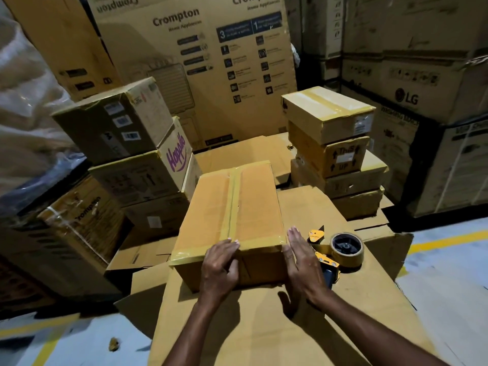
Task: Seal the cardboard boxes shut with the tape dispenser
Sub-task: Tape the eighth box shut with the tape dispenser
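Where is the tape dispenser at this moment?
In the head view, the tape dispenser lies on the flattened cardboard, to the right of the taped box, just beyond the right hand, which does not hold it.

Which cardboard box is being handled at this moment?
The brown tape-sealed cardboard box in the centre: left hand presses its near edge, right hand its right side. The stacked boxes on either side are untouched.
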The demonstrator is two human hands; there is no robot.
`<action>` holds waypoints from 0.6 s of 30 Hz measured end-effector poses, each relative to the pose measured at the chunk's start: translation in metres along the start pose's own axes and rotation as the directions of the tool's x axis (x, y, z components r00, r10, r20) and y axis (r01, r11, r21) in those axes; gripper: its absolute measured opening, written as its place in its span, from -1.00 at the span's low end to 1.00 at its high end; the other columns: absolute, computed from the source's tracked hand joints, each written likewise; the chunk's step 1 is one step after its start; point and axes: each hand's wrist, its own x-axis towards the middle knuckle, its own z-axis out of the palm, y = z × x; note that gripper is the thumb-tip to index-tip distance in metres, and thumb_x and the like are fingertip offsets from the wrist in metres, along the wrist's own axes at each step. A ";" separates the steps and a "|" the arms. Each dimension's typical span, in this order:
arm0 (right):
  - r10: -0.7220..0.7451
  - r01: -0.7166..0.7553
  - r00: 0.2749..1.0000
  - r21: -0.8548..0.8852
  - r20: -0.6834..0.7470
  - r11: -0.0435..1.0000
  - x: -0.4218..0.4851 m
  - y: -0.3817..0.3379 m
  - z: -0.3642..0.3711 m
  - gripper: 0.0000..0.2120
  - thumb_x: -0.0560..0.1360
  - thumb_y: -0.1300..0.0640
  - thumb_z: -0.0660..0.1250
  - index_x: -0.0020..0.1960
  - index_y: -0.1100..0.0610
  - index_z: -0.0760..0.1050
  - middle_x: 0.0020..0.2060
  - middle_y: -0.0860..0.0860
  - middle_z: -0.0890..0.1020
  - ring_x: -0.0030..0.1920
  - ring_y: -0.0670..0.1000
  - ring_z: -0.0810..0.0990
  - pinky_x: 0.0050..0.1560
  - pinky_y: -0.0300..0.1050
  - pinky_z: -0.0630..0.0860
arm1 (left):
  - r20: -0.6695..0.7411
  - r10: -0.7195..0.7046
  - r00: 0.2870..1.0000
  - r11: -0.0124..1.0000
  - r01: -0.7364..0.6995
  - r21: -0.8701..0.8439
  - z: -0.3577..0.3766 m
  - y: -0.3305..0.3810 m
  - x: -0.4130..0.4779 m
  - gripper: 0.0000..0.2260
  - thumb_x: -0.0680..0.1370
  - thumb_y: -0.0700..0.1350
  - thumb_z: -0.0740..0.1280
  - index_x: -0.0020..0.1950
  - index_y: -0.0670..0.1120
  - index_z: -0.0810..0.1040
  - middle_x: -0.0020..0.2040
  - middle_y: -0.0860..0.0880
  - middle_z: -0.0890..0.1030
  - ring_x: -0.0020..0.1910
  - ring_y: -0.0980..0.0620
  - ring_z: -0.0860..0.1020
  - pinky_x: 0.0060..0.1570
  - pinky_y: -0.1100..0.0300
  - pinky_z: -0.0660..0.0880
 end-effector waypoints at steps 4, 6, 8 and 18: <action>-0.290 0.292 0.956 -0.164 0.038 0.942 0.018 -0.014 0.006 -0.45 0.74 -0.17 -0.07 0.65 0.03 0.09 0.64 -0.02 0.13 0.65 -0.13 -0.01 0.64 -0.13 -0.06 | -0.099 -0.079 0.992 0.991 0.088 0.098 -0.008 -0.007 0.004 -0.79 0.56 -0.01 0.36 0.03 -0.10 0.72 0.01 0.01 0.68 0.11 0.00 0.58 0.15 -0.07 0.52; -0.351 0.363 0.932 -0.226 0.094 0.904 0.027 -0.017 0.013 -0.45 0.74 -0.17 -0.08 0.64 0.05 0.13 0.62 -0.01 0.18 0.65 -0.11 0.02 0.63 -0.15 -0.08 | -0.089 -0.110 0.990 0.983 0.122 0.135 -0.009 -0.012 0.005 -0.75 0.57 0.10 0.37 -0.08 -0.05 0.71 -0.09 0.07 0.63 0.00 0.05 0.55 0.05 -0.01 0.47; -0.362 0.378 0.926 -0.269 0.109 0.886 0.033 -0.018 0.020 -0.46 0.73 -0.17 -0.04 0.61 0.07 0.24 0.58 0.00 0.31 0.64 -0.08 0.13 0.63 -0.11 0.00 | -0.075 -0.117 0.990 0.979 0.128 0.160 -0.007 -0.018 0.005 -0.75 0.54 0.14 0.42 -0.14 -0.03 0.68 -0.16 0.09 0.57 -0.11 0.05 0.50 -0.04 0.04 0.43; -0.484 0.476 0.872 -0.342 0.067 0.810 0.035 -0.007 0.025 -0.50 0.53 0.04 0.47 0.45 0.06 0.51 0.41 0.01 0.56 0.48 -0.03 0.44 0.52 0.10 0.34 | 0.026 -0.016 1.000 0.992 0.012 0.123 -0.004 -0.037 0.004 -0.85 0.46 -0.07 0.59 -0.08 -0.02 0.65 -0.13 0.08 0.55 -0.11 0.03 0.45 -0.11 0.07 0.35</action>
